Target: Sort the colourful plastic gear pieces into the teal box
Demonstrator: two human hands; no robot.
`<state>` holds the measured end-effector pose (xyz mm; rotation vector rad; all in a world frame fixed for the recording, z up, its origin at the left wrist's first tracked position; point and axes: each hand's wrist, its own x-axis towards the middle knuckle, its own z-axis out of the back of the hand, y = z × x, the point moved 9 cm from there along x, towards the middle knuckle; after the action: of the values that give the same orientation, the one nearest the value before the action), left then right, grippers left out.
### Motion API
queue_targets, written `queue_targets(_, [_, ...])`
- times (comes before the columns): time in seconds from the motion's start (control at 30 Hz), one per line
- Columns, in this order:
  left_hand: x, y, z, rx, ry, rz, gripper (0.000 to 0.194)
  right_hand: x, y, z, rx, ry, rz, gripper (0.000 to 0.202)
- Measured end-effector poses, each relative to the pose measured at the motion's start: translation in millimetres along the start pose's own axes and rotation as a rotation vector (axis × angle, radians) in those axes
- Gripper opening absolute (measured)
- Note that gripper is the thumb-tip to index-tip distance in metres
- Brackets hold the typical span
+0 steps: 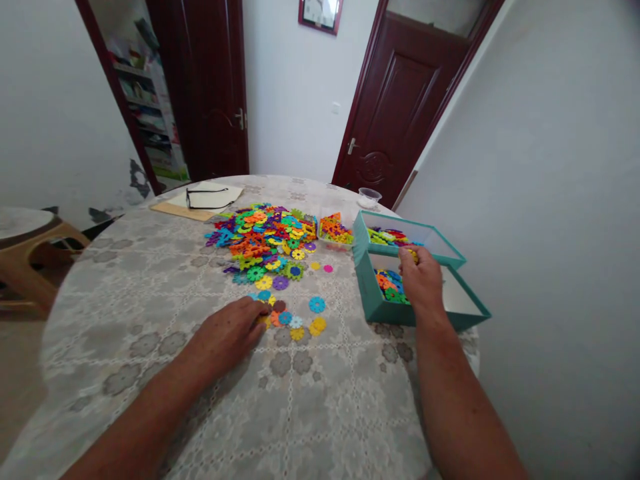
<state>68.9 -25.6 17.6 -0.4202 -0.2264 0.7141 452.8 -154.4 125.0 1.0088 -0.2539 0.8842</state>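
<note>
My right hand (421, 275) is closed round a yellow gear-shaped plastic disc (413, 255) above the teal box (373, 300). Inside the box's near section lie orange, green and blue pieces (391, 285). On the tablecloth, my left hand (243, 328) has its fingers curled, with a yellow disc (266, 322) partly visible between thumb and forefinger. Beside its fingertips are loose discs: a brown one (279, 306), a blue one (285, 318), a pale one (296, 322) and several yellow ones (317, 325). Behind them spreads a large mixed pile of notched discs (265, 237).
A clear tub (336, 245) of orange and yellow-green pieces stands between pile and box. The box's far section holds more pieces (393, 236). Black glasses (210, 200) rest on papers (175, 208) at far left. An upturned-looking clear bowl (370, 195) sits near the back edge.
</note>
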Motion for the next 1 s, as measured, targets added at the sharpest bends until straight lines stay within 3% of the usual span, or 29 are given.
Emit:
queue_targets(0.27, [-3, -8, 3.2, 0.027, 0.012, -0.004, 0.035, -8, 16, -4, -0.213, 0.048, 0.118, 0.032])
queue_targets(0.43, [-5, -12, 6.1, 0.023, 0.033, 0.001, 0.036, -23, 57, 4, -0.19, -0.063, 0.315, 0.03])
queue_targets(0.5, [-6, -13, 7.2, 0.009, 0.045, 0.0, 0.037, -38, 81, -7, -0.11, 0.059, 0.38, 0.027])
queue_targets(0.6, [-8, -13, 6.9, -0.005, 0.061, 0.021, 0.035, -80, 111, -49, -0.04, 0.51, 0.467, 0.021])
queue_targets(0.7, [-8, -10, 3.8, 0.005, 0.057, 0.027, 0.035, -133, 119, -88, -0.098, 0.91, 0.535, 0.023])
queue_targets(0.8, [-7, -8, 1.2, 0.022, 0.019, -0.002, 0.033, -158, 112, -109, -0.22, 1.015, 0.56, 0.028])
queue_targets(1.0, [-2, -7, 3.5, -0.006, -0.019, 0.015, 0.032, -165, 108, -127, -0.293, 1.031, 0.622, 0.011])
